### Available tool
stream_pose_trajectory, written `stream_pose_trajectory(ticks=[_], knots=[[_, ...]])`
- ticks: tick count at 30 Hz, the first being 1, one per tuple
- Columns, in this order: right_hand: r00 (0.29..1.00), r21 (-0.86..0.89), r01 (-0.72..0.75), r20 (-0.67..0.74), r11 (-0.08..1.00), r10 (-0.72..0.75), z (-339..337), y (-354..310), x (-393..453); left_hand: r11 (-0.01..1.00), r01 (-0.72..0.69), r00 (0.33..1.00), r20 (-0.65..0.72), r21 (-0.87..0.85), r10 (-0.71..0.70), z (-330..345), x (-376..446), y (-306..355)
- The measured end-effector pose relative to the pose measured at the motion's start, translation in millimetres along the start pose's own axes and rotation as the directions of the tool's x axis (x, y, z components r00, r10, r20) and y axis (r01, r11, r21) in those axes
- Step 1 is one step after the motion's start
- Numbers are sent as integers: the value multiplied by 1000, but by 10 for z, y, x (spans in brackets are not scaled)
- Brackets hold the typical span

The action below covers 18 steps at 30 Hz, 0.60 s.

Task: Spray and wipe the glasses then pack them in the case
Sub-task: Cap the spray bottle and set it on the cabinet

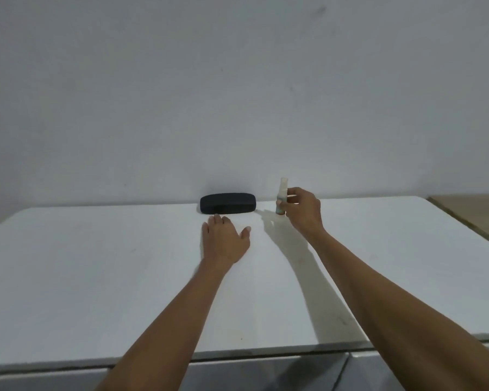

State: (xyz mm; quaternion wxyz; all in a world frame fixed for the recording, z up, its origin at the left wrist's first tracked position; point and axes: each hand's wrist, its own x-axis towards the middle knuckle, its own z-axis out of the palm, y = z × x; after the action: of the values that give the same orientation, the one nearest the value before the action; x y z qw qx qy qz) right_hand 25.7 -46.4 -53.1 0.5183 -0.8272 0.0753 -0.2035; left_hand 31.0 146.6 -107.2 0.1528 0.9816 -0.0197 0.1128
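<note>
Right hand pinches the small white plastic spray bottle right of centre, left hand flat and relaxed before the closed black oblong case; that light pinch may let it slip.

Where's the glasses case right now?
In the head view, the black glasses case lies closed at the far edge of the white table, against the wall, just beyond the left hand and left of the spray bottle.
</note>
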Motion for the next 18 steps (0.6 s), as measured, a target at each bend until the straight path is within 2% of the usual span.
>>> stream_pose_trajectory(ticks=[13,18], knots=[[998,-61,-16,-59,998,13,512,125,449,999,-6,998,55,41,3,41,41,10],[997,-57,-79,-18,995,78,518,150,465,1000,-8,999,40,29,7,61,44,14]])
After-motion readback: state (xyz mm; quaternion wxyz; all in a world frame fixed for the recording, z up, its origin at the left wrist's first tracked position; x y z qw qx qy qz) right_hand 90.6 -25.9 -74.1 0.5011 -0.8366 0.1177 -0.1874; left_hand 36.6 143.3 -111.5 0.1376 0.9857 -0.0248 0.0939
